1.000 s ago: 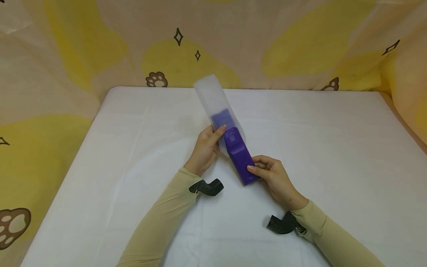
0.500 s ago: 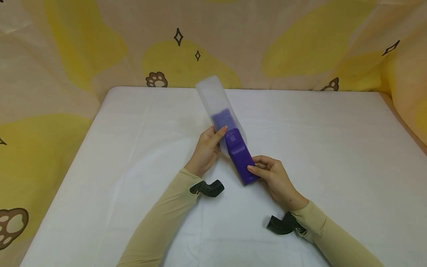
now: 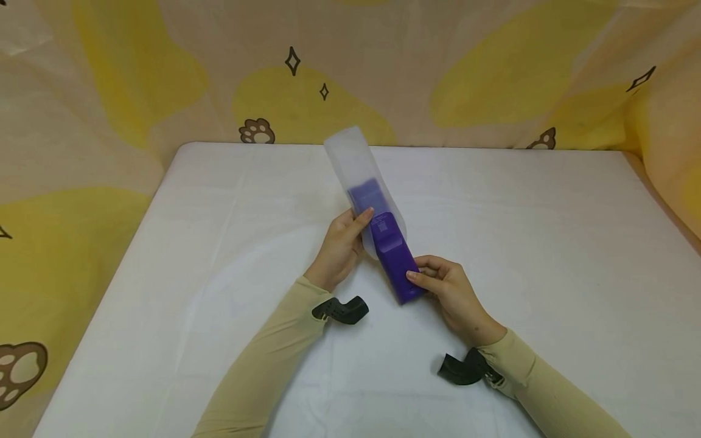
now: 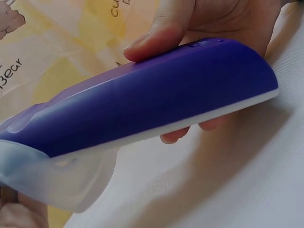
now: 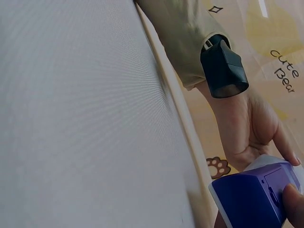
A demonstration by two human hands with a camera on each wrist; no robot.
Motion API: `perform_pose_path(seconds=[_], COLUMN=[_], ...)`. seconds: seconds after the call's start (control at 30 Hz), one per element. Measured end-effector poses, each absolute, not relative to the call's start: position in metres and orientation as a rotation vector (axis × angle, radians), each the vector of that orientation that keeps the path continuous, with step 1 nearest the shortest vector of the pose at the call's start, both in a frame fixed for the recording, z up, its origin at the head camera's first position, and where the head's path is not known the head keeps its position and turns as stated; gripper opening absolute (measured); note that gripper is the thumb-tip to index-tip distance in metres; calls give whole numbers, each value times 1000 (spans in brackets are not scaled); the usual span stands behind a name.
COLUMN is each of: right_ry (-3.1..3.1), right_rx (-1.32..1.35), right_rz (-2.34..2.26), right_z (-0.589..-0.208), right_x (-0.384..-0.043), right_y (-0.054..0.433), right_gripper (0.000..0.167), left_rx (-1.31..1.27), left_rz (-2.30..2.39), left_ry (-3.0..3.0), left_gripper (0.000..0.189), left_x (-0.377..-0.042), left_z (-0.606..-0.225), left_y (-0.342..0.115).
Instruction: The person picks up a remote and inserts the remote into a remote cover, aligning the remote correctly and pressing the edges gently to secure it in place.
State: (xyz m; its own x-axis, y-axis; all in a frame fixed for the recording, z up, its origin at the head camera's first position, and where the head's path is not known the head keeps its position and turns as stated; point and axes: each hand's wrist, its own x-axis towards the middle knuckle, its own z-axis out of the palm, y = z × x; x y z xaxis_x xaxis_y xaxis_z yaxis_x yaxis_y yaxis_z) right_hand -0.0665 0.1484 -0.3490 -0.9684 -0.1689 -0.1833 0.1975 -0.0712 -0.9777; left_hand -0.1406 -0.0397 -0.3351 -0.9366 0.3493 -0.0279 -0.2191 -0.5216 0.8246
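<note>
I see purple device (image 3: 391,249) part-way in cloudy sleeve (image 3: 350,155), both held over middle of surface (image 3: 526,243), slanting from 5 o'clock up to 11. Left grip (image 3: 338,248), at device's 9 o'clock, closed on sleeve near its mouth. Right grip (image 3: 457,298), at 4 o'clock, pinches device's 5 o'clock end, closed to its thickness. My read: step in hand is sliding device along sleeve; in or out, I cannot tell. Next move calls for steady left, straight right along 11-to-5 line.
</note>
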Motion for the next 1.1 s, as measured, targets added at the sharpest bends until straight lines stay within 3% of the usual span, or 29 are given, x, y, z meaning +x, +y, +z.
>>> perform_pose_path(seconds=[0.7,0.97,1.1], right_ry=[1924,1944,1951], right_rx=[10,11,16], right_rz=[-2165,-2166,-2165], right_z=[-350,-351,-351], right_x=[-66,-67,-67], right_y=[148,149,149], right_gripper=[18,20,20], left_rx=[259,300,293], left_rz=[2486,2491,2482], left_ry=[1247,1240,1244], left_gripper=[37,55,44], left_x=[-140,-140,-140], left_z=[-339,-341,-339], left_y=[-39,-39,-39])
